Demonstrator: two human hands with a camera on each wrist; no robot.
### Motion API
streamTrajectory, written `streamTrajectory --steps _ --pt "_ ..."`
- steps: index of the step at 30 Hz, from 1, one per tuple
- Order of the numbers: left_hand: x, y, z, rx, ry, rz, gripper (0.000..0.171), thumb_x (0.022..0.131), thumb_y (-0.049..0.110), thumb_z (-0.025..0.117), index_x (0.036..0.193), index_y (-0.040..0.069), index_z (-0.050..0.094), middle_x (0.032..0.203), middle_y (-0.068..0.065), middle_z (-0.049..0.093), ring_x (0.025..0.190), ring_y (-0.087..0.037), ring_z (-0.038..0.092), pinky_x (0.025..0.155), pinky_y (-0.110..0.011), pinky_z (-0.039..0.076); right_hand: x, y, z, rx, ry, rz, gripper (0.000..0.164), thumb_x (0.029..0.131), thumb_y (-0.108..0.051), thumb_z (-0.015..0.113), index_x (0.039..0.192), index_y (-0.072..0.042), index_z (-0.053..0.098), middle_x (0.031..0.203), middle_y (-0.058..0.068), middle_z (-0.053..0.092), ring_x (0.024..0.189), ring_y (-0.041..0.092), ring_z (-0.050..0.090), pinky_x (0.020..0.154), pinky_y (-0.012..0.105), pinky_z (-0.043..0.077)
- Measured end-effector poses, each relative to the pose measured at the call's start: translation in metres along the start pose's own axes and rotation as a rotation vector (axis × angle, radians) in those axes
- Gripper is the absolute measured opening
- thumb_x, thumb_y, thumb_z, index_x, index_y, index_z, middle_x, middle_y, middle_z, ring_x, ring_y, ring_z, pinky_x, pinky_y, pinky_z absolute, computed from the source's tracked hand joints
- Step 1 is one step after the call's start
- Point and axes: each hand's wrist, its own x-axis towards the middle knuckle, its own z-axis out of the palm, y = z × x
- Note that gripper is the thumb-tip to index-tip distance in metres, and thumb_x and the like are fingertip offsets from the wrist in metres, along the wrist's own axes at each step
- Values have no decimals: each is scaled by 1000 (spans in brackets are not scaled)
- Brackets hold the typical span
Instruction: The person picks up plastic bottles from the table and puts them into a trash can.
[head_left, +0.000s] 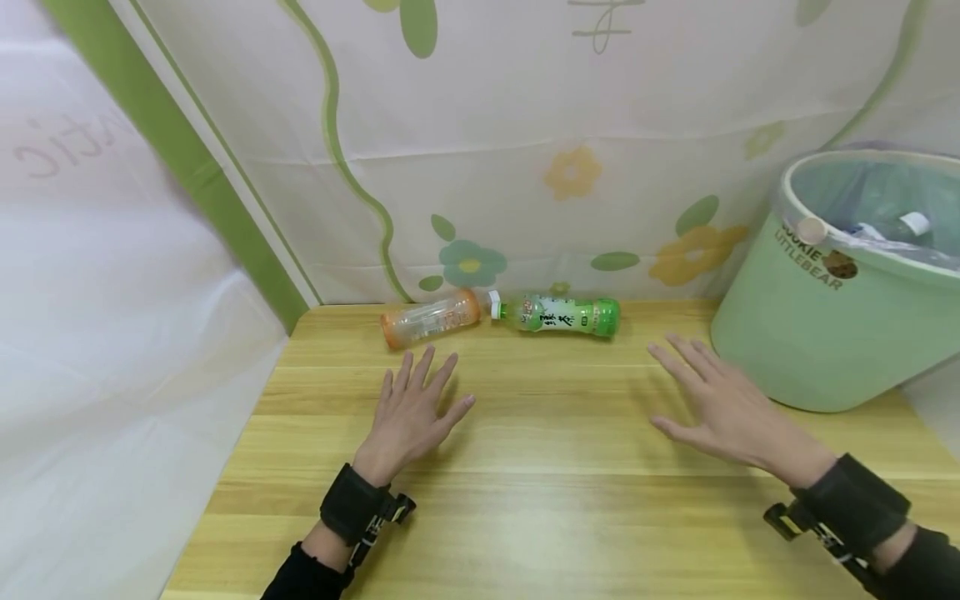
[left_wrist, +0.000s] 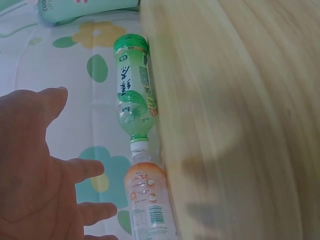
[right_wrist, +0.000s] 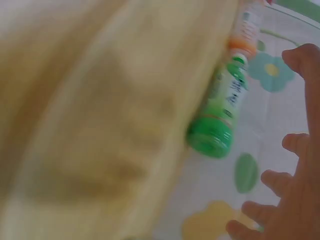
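Two plastic bottles lie on their sides near the back edge of the wooden table. The clear bottle with orange ends (head_left: pixel 433 319) is on the left; its neck end meets the white cap of the green tea bottle (head_left: pixel 558 315). My left hand (head_left: pixel 411 417) is spread, fingers stretched toward the orange-ended bottle and apart from it. Further right, my right hand (head_left: pixel 723 408) is spread too, between the green tea bottle and the bin, holding nothing. In the left wrist view the orange-ended bottle (left_wrist: pixel 149 200) is cut off by the lower edge.
A light green bin (head_left: pixel 832 325) with a plastic liner stands at the right on the table; a white-capped bottle (head_left: pixel 913 225) shows inside it. Behind the table hangs a flowered white cloth (head_left: pixel 510 208). The wooden tabletop (head_left: pixel 525 500) stretches below both hands.
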Motion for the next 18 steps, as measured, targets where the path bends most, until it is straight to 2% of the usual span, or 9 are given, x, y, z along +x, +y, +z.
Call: streamTrajectory --steps 5,9,14,18 --pt "1 0 2 -8 -28 -2 78 100 68 41 163 22 29 167 -16 15 151 -42 2 115 -68 4 -7 -4 19 -9 -42 14 94 89 -52 74 162 -16 28 163 22 23 138 58 29 103 72 32" --pt "4 -2 4 6 -17 14 79 100 66 46 162 19 29 166 -18 18 150 -45 6 114 -69 7 -11 -7 28 -23 -51 2 91 90 -54 72 161 -14 31 163 23 24 135 61 32 99 74 34" --pt "21 -12 3 39 27 33 84 97 53 65 161 12 31 162 -25 23 146 -52 16 111 -72 16 -14 -10 33 0 -66 15 90 91 -53 71 161 -14 30 163 23 23 136 61 29 96 77 34" --pt "39 -18 -1 41 56 12 88 91 41 77 160 9 31 162 -27 23 146 -52 17 111 -72 16 -15 -10 33 4 -70 15 91 91 -52 71 162 -14 28 163 23 22 137 61 28 99 76 32"
